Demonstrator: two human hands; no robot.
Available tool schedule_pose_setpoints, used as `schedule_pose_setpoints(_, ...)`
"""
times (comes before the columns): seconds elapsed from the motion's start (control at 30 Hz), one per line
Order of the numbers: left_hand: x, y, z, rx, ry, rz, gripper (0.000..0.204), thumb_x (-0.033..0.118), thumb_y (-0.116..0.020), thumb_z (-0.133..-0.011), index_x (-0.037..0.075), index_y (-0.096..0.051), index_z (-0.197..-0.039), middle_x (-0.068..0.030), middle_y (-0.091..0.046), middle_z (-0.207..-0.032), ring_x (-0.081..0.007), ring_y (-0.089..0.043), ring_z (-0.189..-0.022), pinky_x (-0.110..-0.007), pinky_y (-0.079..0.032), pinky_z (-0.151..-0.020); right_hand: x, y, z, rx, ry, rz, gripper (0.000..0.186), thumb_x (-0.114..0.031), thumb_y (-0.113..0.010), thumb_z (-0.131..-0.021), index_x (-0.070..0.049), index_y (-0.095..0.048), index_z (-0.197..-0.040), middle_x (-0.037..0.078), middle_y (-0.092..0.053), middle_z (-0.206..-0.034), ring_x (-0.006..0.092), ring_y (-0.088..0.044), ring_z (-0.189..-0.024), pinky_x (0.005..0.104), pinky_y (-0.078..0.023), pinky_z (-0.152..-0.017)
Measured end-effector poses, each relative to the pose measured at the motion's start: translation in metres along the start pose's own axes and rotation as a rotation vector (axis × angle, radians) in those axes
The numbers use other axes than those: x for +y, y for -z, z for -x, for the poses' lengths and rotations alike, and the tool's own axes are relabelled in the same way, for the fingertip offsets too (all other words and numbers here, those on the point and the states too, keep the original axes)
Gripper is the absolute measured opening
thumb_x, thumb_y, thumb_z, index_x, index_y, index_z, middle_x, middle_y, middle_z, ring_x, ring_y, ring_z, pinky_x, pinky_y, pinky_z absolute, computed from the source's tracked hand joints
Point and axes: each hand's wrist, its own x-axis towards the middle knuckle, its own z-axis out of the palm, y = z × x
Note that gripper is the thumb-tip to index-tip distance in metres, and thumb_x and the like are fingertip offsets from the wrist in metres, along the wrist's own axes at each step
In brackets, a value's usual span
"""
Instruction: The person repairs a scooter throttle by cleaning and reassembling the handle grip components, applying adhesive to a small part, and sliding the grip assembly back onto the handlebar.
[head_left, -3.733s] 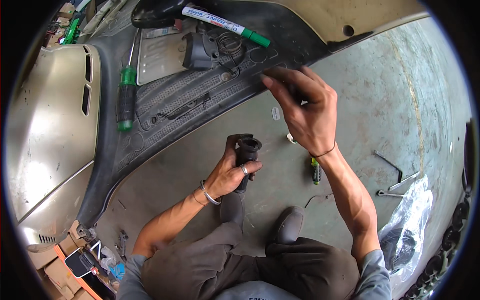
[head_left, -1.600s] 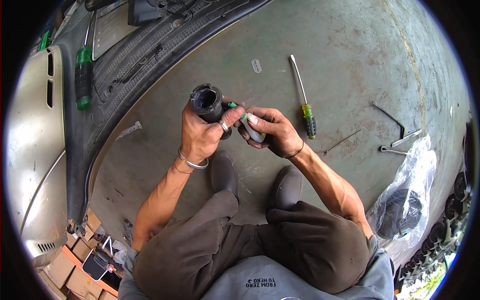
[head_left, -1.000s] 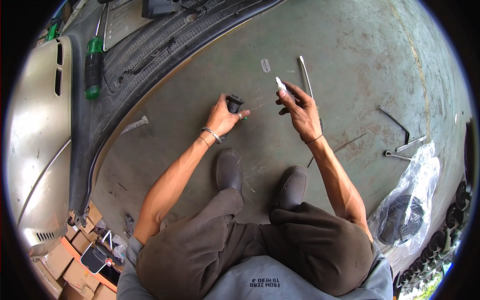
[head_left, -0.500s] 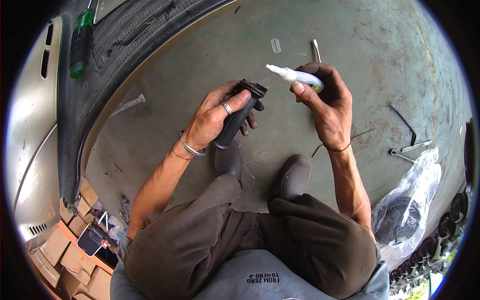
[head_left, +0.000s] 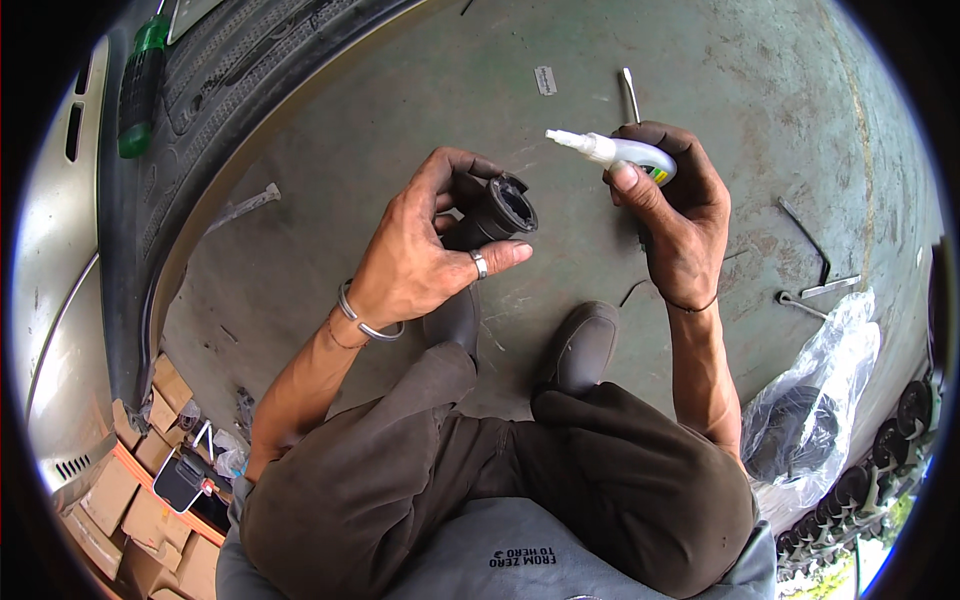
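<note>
Head view shows a person with two bare hands at work above the floor. The left hand holds a black tube; its fingers bend around the far side, and the thumb, which wears a silver ring, lies at the near side. The tube is tilted, and its open end is turned up and toward the right.

The right hand is closed around a small pale bottle, between thumb and fingers. The bottle has a white nozzle, which points to the left. The nozzle is apart from the tube, near its open end and a little farther from the person's body.

On the floor beyond the hands lies a small grey metal plate. Near it is a metal shaft, whose lower part goes out of sight behind the right hand. At the right side are a bent metal key, a flat bar and a clear plastic bag with something black inside. At the left, a green and black screwdriver rests on a dark ribbed panel. Cardboard boxes stand at the lower left.
</note>
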Motion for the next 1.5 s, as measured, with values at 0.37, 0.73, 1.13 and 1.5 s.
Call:
schedule_pose_setpoints(0.37,0.02,-0.002,0.007,-0.02,0.132,-0.28,0.056,0.019,-0.088,-0.074,-0.003,-0.057,-0.116,-0.0132,-0.069,-0.1,-0.0179,-0.068,-0.093,-0.033,-0.055,-0.082,0.01,-0.001,0.003,-0.096,0.157,0.193,0.032,-0.008,-0.081,-0.08,0.001,-0.067,-0.108,0.008,-0.07,-0.098,0.0137,-0.065,-0.09,0.0282,-0.052,-0.077)
schedule_pose_setpoints(0.73,0.016,0.0,0.009,0.013,0.076,-0.348,0.056,0.018,-0.088,-0.074,-0.004,-0.057,-0.115,-0.0145,-0.069,-0.098,-0.0179,-0.069,-0.09,-0.032,-0.057,-0.078,0.017,-0.003,0.003,-0.127,0.172,0.307,0.032,-0.014,-0.084,-0.077,-0.002,-0.07,-0.104,0.005,-0.072,-0.091,0.0115,-0.064,-0.079,0.0258,-0.047,-0.065)
schedule_pose_setpoints(1.13,0.013,-0.002,0.009,0.017,0.073,-0.336,0.054,0.017,-0.087,-0.074,-0.003,-0.057,-0.115,-0.014,-0.069,-0.1,-0.0184,-0.069,-0.092,-0.034,-0.057,-0.078,0.018,-0.005,0.002,-0.127,0.201,0.355,0.031,-0.012,-0.084,-0.075,-0.002,-0.07,-0.101,0.006,-0.072,-0.089,0.0135,-0.066,-0.079,0.0271,-0.048,-0.066)
schedule_pose_setpoints(1.5,0.014,-0.002,0.007,0.003,0.081,-0.343,0.054,0.017,-0.087,-0.074,-0.002,-0.056,-0.114,-0.0132,-0.069,-0.101,-0.0182,-0.069,-0.092,-0.035,-0.057,-0.077,0.014,-0.005,0.001,-0.141,0.187,0.397,0.03,-0.01,-0.084,-0.075,-0.001,-0.07,-0.1,0.008,-0.072,-0.089,0.016,-0.067,-0.08,0.0288,-0.051,-0.07)
